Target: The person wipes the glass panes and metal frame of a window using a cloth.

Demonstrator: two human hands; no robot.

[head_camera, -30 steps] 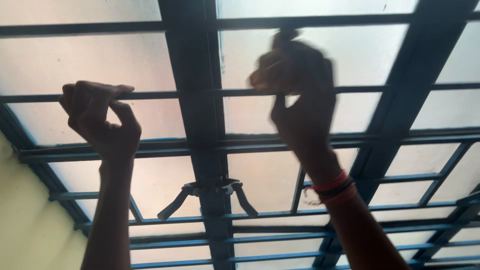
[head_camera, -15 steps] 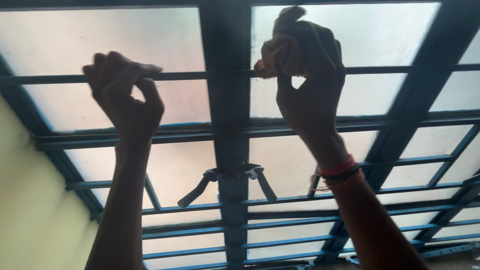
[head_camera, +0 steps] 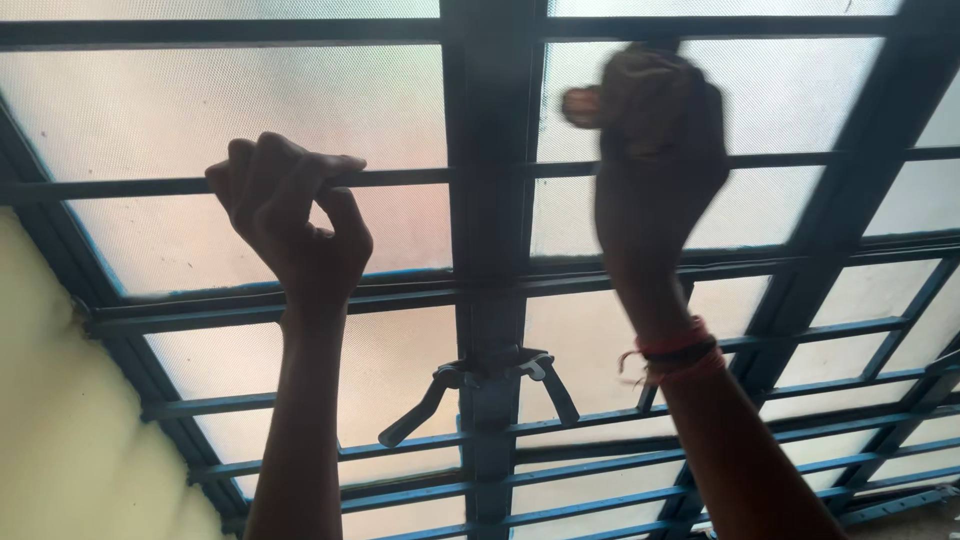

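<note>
I look up at a window of frosted glass (head_camera: 200,100) behind a dark blue metal grille. My left hand (head_camera: 295,215) is wrapped around a thin horizontal bar (head_camera: 120,187) of the grille, left of the wide upright frame post (head_camera: 492,200). My right hand (head_camera: 655,150) is raised right of that post, clenched in a fist in front of the same bar line. It is blurred and seems to hold a small dark wad (head_camera: 578,104) whose kind I cannot make out. Red and dark bands (head_camera: 680,355) circle the right wrist.
Two metal latch handles (head_camera: 490,385) splay out from the post below my hands. More horizontal bars run across lower down. A pale yellow wall (head_camera: 50,430) borders the window at the left. A slanted frame member (head_camera: 830,250) rises at the right.
The view has shifted, so both hands sit further right in frame. My left hand keeps its grip on the bar. My right fist has moved right and stays blurred.
</note>
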